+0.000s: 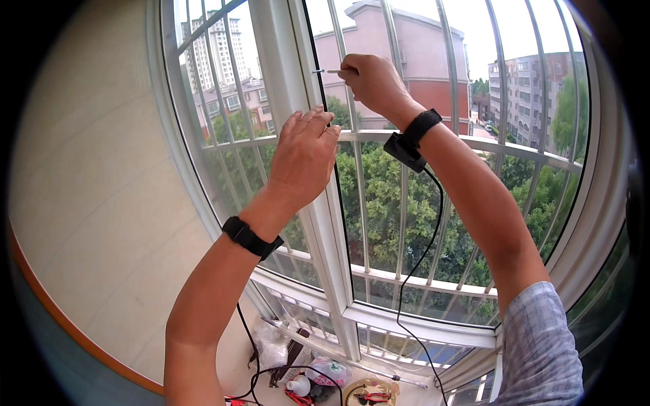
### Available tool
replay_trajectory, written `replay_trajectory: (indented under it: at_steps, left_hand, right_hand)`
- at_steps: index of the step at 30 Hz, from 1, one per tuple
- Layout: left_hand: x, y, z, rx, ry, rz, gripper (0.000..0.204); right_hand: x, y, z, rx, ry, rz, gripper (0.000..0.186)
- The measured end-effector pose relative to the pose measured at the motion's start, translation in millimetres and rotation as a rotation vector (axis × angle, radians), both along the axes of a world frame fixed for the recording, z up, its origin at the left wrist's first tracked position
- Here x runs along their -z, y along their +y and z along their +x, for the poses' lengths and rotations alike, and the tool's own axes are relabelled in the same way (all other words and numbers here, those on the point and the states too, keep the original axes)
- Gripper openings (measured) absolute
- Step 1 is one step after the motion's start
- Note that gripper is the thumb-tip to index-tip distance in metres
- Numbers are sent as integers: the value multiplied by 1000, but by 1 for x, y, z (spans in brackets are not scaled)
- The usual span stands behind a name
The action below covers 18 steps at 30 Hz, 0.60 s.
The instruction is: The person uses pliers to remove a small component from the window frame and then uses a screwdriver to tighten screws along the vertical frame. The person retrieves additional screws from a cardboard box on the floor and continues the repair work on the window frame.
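From here I see a slim tool pinched in the right hand, its tip left of those fingers. Below-left, the left hand overlaps the window frame, fingers bent; whether they grip anything, I can't tell.

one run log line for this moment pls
right hand: holds thin rod | left hand: at white window post | below: red-handled tool
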State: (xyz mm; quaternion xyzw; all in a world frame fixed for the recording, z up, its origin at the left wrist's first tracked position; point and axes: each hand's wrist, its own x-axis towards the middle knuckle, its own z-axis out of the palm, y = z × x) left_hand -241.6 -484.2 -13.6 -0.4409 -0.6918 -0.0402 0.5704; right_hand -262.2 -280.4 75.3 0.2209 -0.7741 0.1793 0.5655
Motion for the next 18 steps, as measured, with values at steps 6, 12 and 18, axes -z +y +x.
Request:
replay_trajectory:
  at_steps: [6,12,18]
  left_hand:
    - [-26,-4,-51,-251,174,-219,32]
    - [-30,-12,-59,-268,194,-286,30]
    - [-32,-15,-61,-220,190,-279,29]
  right_hand:
    - [-1,-5,-3,-28,-16,-12,19]
    - [-2,-7,-3,6,5,-1,19]
    - [-3,-9,-5,17,13,7,19]
